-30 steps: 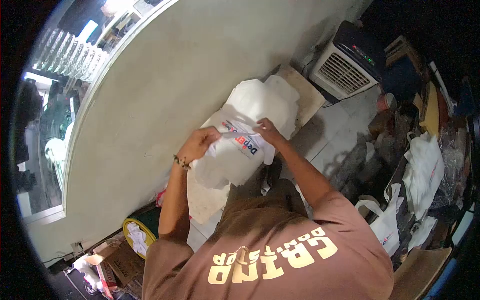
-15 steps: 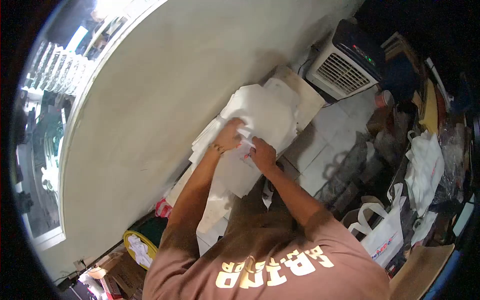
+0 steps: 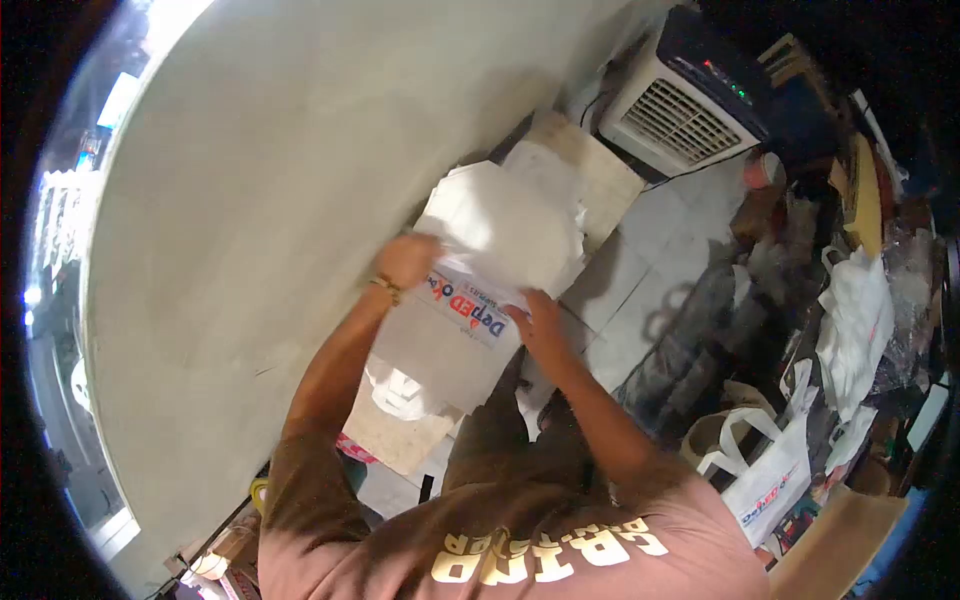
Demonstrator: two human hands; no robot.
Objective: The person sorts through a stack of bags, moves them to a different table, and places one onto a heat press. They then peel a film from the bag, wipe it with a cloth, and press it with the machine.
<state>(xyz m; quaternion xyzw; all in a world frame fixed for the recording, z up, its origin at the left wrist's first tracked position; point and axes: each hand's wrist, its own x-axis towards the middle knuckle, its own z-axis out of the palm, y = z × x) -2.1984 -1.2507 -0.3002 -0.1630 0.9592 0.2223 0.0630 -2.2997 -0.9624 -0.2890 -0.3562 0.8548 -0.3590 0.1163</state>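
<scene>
A white bag (image 3: 430, 345) with red and blue "DepED" lettering lies flattened in front of me on a low board. My left hand (image 3: 410, 262), with a bracelet at the wrist, is closed on its far left edge. At the far right corner, beside the print, my right hand (image 3: 540, 325) pinches the same bag. Just beyond both hands is a stack of white pieces (image 3: 510, 215), unevenly layered, resting on the pale board (image 3: 600, 180). Another white piece shows under the near end of the bag.
A wall (image 3: 250, 200) runs close along the left. An air cooler (image 3: 685, 110) stands on the tiled floor (image 3: 640, 280) at the far right. A white printed tote bag (image 3: 765, 490), brown cardboard (image 3: 840, 540) and plastic-wrapped goods (image 3: 905, 320) crowd the right side.
My hands have moved apart, the left toward the wall and the right slightly nearer me. The bag's print is now spread out between them. The view has shifted slightly.
</scene>
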